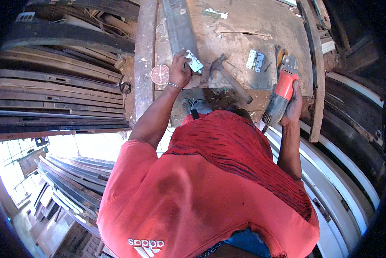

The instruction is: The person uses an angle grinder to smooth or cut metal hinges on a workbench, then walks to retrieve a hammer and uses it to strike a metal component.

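My left hand (180, 71) grips a shiny metal hinge (195, 62) over the near end of a long grey board (178, 28). My right hand (292, 105) is wrapped round the body of a red and black angle grinder (285, 86), whose disc end points away from me at the right of the wooden bench (236, 45). A claw hammer (232, 81) lies between my hands, its handle slanting toward me. Beyond the hammer, another metal hinge (255, 61) rests on the bench. Whether the grinder's disc is spinning cannot be made out.
At the bench's left edge is a round pinkish disc (160, 75). Small metal plates (216, 13) lie at the far side. Stacked timber (59, 86) fills the left, and a wooden rail (315, 77) borders the right. White-edged boards (326, 189) lean at the lower right.
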Available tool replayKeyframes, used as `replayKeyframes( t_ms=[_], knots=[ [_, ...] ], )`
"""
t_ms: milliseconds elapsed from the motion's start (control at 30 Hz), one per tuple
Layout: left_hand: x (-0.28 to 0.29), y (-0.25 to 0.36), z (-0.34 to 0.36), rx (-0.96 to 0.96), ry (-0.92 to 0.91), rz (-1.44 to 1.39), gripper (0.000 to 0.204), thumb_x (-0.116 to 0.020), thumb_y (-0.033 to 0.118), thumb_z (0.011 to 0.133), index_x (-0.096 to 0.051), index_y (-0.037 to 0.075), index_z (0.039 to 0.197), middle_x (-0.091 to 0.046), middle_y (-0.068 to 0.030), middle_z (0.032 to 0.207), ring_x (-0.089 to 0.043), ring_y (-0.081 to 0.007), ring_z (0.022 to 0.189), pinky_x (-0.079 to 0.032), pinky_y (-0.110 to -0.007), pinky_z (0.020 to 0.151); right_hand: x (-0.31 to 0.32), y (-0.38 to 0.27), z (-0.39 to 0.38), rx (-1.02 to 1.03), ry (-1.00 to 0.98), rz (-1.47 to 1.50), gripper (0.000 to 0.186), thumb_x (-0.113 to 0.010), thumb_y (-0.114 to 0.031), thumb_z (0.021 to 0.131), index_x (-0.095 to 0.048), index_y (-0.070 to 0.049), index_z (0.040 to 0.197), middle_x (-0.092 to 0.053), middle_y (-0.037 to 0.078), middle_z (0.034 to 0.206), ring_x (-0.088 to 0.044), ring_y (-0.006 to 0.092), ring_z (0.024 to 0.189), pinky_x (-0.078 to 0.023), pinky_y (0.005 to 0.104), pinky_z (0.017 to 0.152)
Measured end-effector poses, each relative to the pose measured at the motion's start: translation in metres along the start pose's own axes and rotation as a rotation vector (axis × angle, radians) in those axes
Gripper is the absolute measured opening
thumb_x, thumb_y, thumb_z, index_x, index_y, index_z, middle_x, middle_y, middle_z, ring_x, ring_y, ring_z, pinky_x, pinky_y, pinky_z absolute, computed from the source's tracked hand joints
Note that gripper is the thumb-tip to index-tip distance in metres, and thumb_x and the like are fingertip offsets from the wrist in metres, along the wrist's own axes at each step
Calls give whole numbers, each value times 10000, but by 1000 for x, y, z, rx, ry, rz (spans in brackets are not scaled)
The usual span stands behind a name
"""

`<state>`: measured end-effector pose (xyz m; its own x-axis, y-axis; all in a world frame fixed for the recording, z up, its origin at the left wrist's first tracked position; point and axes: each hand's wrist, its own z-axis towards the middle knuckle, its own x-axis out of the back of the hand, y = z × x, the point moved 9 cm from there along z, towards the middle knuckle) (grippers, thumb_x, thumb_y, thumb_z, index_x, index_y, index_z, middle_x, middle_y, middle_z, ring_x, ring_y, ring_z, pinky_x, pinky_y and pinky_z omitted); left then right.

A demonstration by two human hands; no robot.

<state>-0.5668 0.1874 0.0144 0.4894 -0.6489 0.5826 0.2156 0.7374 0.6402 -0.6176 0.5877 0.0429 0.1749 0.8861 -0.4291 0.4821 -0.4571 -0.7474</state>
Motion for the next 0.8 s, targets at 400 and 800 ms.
replayKeyframes(
  t_ms=[400,800],
  knots=[
    [72,-49,-75,156,-169,286,296,-623,-64,740,-695,80,989,-558,-221,1278,-565,-412,1165,-480,-433,986,-78,36,-18,-90,-142,-141,511,-596,-502,945,-565,-66,1211,-653,75,931,-663,193,761,-577,356,690],
    [24,-66,-71,864,210,-1425,254,-456,43,992,-526,19,1235,-609,-173,1246,-565,-324,1238,-516,-500,1015,-98,53,-21,-33,-121,-193,537,-606,-541,929,-578,-66,1179,-668,95,892,-669,188,715,-565,337,621]
  ],
)
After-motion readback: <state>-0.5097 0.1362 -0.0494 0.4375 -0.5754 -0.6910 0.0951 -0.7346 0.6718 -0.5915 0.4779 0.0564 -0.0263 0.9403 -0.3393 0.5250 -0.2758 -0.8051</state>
